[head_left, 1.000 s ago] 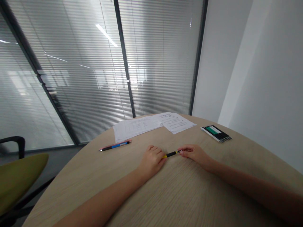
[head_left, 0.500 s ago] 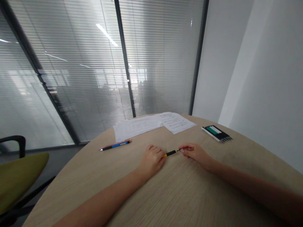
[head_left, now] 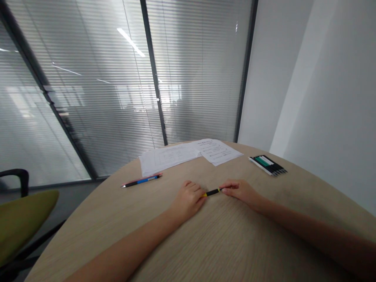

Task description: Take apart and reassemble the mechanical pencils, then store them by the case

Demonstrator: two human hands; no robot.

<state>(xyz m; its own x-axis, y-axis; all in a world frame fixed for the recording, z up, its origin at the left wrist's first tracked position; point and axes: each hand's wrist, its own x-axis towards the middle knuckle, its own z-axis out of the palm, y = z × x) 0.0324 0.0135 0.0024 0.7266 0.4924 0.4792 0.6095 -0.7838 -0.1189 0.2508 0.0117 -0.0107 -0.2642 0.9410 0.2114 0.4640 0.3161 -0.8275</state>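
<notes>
My left hand (head_left: pixel 188 199) rests on the table, closed round the back part of a yellow-and-black pen (head_left: pixel 212 192). The pen's black grip points right, out of the fist. Pinched together at the pen's front end are the thumb and fingers of my right hand (head_left: pixel 240 192); they cover most of the tip. To the left of the hands lies a blue-and-black pen (head_left: pixel 143 180), with a reddish pen or strip close behind it, partly hidden.
Printed paper sheets (head_left: pixel 170 157) lie at the far side of the round wooden table (head_left: pixel 235 243). On the right is a row of several pens (head_left: pixel 268 164), black, white and green. A green chair (head_left: pixel 26 219) stands at the left, and a glass partition with blinds rises behind.
My right fingers have slid left, closer to the pen's black grip; less of the thin tip shows between them. The left hand keeps its hold. The view shifts slightly.
</notes>
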